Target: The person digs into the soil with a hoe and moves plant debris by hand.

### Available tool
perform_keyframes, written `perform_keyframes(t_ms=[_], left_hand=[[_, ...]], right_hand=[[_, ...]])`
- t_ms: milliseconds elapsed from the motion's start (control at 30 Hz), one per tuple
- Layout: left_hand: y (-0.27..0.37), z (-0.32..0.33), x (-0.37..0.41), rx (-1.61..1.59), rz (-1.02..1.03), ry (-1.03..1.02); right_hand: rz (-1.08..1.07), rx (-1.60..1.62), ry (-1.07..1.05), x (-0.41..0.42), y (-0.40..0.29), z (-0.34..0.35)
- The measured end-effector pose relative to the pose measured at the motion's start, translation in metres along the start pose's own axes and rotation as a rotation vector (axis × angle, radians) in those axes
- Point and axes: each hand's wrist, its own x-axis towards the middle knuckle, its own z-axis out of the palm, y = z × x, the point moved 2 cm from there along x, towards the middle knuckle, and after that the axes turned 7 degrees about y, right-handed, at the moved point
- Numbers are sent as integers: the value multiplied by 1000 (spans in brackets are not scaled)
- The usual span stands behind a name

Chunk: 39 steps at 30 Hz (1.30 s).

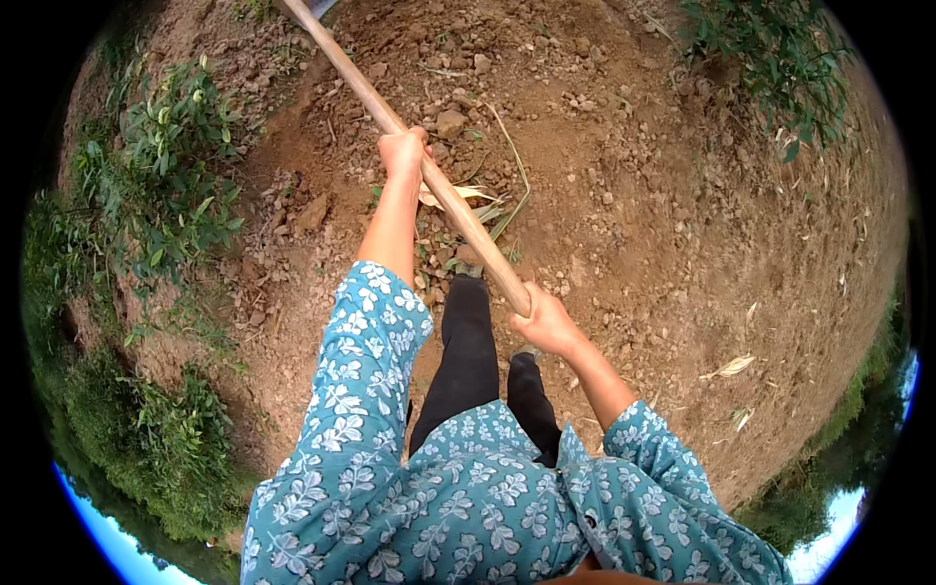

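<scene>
Both hands grip the wooden handle (pixel 468 219) of a long-handled digging tool, which slants from the lower right to the upper left. My left hand (pixel 404 153) is wrapped around the shaft about midway along its visible length. Around the handle's near end, my right hand (pixel 547 322) is closed. Only a sliver of the metal blade (pixel 319 7) shows at the top rim, so its shape is hidden. Beneath the shaft lie dry leaf strips (pixel 468 193) and a bent stalk (pixel 521 164) on loose brown soil (pixel 570 205).
Leafy green plants (pixel 164 146) grow along the left, and another bush (pixel 782 66) stands at the upper right. Clods, such as a larger one (pixel 450 123), lie ahead of my feet. A dry husk (pixel 730 366) rests on the soil to the right.
</scene>
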Motion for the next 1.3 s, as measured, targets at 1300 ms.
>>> perform_keyframes(t_ms=[1300], left_hand=[[-50,-33,3,64,-196,-2]], right_hand=[[167,22,-44,-53,39,45]])
